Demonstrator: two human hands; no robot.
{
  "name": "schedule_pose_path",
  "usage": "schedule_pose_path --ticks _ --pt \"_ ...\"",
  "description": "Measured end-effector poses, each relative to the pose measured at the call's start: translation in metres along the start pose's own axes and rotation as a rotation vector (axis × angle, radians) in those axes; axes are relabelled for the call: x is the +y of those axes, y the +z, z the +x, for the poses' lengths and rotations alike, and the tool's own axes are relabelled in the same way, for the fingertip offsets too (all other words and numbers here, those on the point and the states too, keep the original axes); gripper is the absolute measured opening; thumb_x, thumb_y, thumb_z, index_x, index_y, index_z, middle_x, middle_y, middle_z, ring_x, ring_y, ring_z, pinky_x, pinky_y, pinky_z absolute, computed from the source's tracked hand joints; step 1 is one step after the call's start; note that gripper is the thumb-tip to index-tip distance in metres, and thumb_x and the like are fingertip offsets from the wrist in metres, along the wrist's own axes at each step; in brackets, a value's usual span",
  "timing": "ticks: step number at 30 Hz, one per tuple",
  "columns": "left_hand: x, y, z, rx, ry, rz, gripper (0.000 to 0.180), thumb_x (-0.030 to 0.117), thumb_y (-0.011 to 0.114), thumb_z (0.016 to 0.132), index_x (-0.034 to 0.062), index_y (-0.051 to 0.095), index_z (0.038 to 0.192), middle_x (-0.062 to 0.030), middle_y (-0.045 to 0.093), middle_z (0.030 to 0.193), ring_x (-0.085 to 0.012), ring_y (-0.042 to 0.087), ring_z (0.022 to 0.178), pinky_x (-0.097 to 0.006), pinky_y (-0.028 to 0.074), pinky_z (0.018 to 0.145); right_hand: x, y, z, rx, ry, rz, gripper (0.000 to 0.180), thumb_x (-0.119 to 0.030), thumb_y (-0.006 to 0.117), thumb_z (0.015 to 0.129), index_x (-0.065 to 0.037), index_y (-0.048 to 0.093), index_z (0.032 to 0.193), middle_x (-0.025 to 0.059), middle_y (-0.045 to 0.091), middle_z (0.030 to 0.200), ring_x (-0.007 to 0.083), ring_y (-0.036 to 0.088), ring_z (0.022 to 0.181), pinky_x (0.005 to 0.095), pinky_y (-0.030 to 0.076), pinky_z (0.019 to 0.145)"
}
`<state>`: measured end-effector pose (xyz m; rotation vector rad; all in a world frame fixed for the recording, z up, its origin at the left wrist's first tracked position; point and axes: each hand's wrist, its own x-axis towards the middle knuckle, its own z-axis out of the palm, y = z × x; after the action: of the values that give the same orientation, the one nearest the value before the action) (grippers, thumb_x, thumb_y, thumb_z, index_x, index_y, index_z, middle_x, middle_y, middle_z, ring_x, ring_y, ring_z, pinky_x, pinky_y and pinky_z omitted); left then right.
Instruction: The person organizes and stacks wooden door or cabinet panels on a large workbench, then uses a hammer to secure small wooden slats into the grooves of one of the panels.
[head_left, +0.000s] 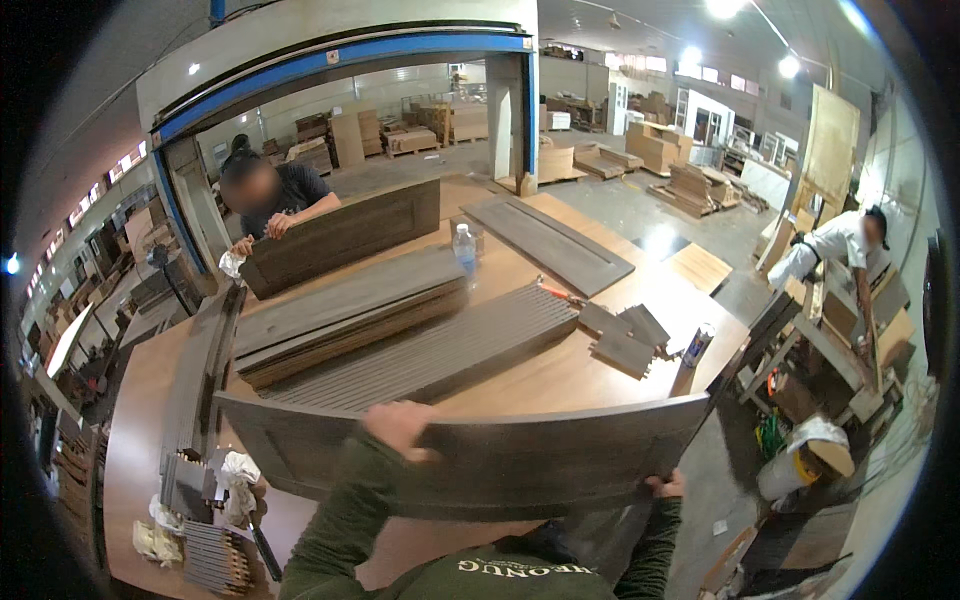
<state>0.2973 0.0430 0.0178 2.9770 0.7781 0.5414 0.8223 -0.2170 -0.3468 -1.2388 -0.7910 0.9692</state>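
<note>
A long, dark grey-brown wooden door panel (540, 455) with a recessed centre stands on its long edge close in front of me. My left hand (402, 430) is closed over its upper edge, left of the middle, with the fingertips hidden. At the panel's lower right end, my right hand (666, 485) grips the edge. Just beyond lies a row of dark narrow wooden strips (420, 350). A stack of flat dark boards (350, 310) sits behind the strips on the wood-coloured table (490, 400).
Across the table a co-worker (290, 195) holds a similar panel (345, 240) and a white cloth. A bottle (465, 245), another panel (548, 242), short dark pieces (628, 338) and a can (698, 345) are on the table. Another person (835, 245) bends at the right.
</note>
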Motion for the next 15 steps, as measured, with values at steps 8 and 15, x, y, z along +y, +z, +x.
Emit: schedule_pose_path --ticks 8,15 --pt "-0.002 0.053 -0.008 0.173 0.035 -0.01 0.066 0.057 0.067 0.054 0.0086 0.058 0.098 -0.0094 0.059 0.085 -0.0273 0.056 0.081 -0.039 0.037 0.072 -0.098 0.046 -0.095 0.881 -0.482 -0.346 0.033 -0.027 0.055 0.087 -0.005 0.048 0.111 0.0055 0.058 0.085 0.0122 0.054 0.073 0.0312 0.045 0.062" --pt "0.059 0.079 0.058 0.065 -0.018 0.051 0.055 0.056 0.067 0.057 0.0091 0.059 0.084 -0.0051 0.058 0.075 -0.0207 0.056 0.079 -0.035 0.035 0.079 -0.057 0.078 -0.157 0.739 -0.038 -0.112 0.037 -0.03 0.053 0.086 -0.005 0.046 0.113 0.0063 0.055 0.089 0.0132 0.053 0.077 0.032 0.044 0.064"
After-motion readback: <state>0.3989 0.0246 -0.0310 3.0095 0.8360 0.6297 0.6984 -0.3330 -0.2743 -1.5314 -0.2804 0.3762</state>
